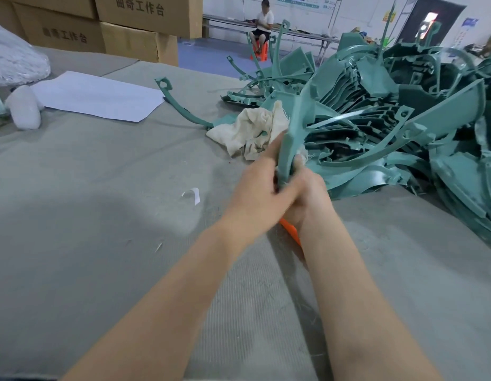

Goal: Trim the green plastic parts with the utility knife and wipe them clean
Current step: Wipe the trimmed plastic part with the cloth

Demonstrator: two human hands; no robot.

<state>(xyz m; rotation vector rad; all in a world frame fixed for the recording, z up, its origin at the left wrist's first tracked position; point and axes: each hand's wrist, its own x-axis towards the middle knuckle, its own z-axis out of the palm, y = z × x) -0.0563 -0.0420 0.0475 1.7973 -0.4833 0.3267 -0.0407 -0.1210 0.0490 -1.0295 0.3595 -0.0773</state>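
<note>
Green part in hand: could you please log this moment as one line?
left hand: grips green part | right hand: same part, orange knife | cloth: beside pile

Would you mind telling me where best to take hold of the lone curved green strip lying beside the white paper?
Probably grip the curved green strip at mid-arc, coming from above on its near side. The looped tip rises off the grey table cover, leaving finger room beneath, while its far end seems tucked under the cloth.

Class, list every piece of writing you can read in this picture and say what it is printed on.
"曲奇工作台": upper cardboard box.
"曲奇工作台": lower-left cardboard box.
Wall posters, blue wall sign, yellow door sign: too blurred to read.
White paper sheet: no writing visible.
</note>
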